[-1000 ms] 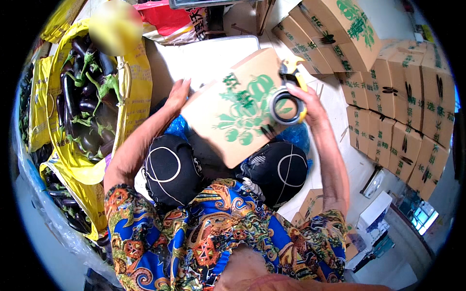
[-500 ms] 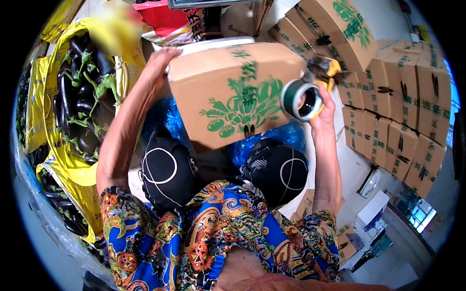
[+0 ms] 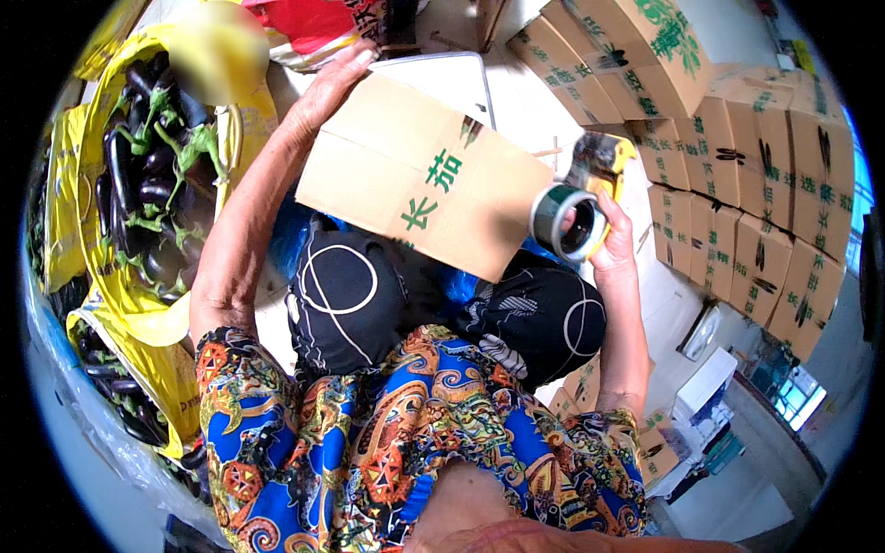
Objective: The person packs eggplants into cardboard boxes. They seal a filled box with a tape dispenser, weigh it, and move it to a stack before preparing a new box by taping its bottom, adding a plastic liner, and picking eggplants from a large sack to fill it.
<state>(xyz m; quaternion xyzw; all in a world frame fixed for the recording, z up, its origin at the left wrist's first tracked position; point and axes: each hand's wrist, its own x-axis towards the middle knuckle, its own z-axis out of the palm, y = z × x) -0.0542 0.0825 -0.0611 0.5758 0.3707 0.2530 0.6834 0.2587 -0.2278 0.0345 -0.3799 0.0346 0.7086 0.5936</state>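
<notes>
A cardboard carton with green printing is tilted in front of my knees, one printed end toward me. My left hand grips its far left corner; the fingertips are partly hidden. In my right hand is a tape dispenser with a yellow and dark body and a large tape roll. The fingers are closed round it, and the roll is beside the carton's right end. Under the carton's far side shows a white flat panel with a thin dark rim.
At the left, yellow bags hold many dark eggplants. Stacked cartons stand at the right. A red and white sack lies at the far side. Blue plastic shows by my knees.
The carton has turned, from its broad printed side facing me to a narrower end. My left hand moved farther away and slightly right with its corner. The tape dispenser moved slightly nearer to me.
</notes>
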